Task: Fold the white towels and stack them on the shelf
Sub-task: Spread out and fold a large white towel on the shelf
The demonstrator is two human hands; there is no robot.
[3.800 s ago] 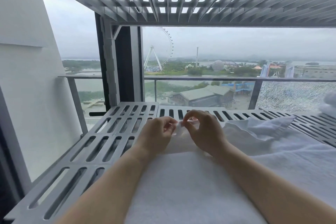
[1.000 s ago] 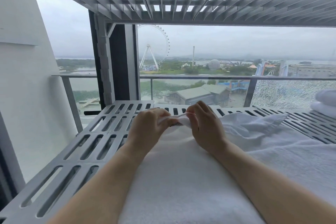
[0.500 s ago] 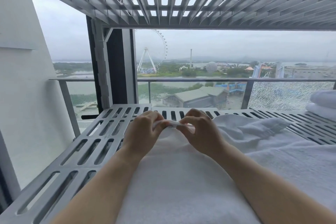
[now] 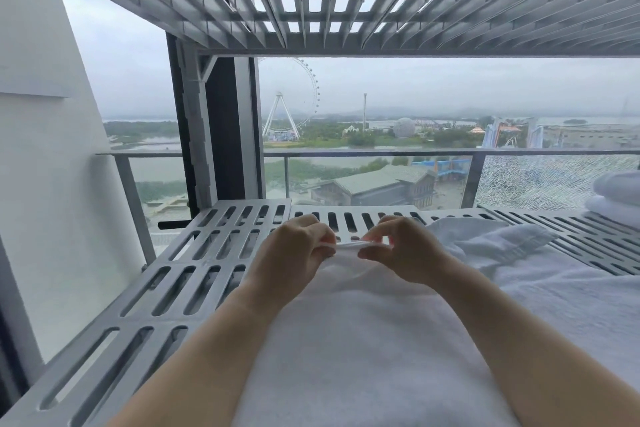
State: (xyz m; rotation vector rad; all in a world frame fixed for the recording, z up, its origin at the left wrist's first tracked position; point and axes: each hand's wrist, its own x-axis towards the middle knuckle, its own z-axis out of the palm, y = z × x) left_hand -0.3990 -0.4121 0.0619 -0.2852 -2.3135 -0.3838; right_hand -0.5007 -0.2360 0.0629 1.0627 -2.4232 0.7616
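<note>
Item: 1 white towel [image 4: 363, 357], lay spread on slatted shelf [image 4: 194, 262] beneath both forearms. Left hand [image 4: 294, 253] and right hand [image 4: 405, 250] each pinched its far hem. Risk: cloth bunched just right of the right hand could skew the fold; either pinch could slip.

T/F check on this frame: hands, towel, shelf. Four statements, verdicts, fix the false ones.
1. The left hand and right hand both pinch the far edge of the spread towel. True.
2. The spread towel lies on a slatted shelf. True.
3. Folded towels sit at the far left of the slatted shelf. False: the folded towels sit at its far right.
4. Nothing is overhead. False: an upper shelf spans above the hands.
</note>
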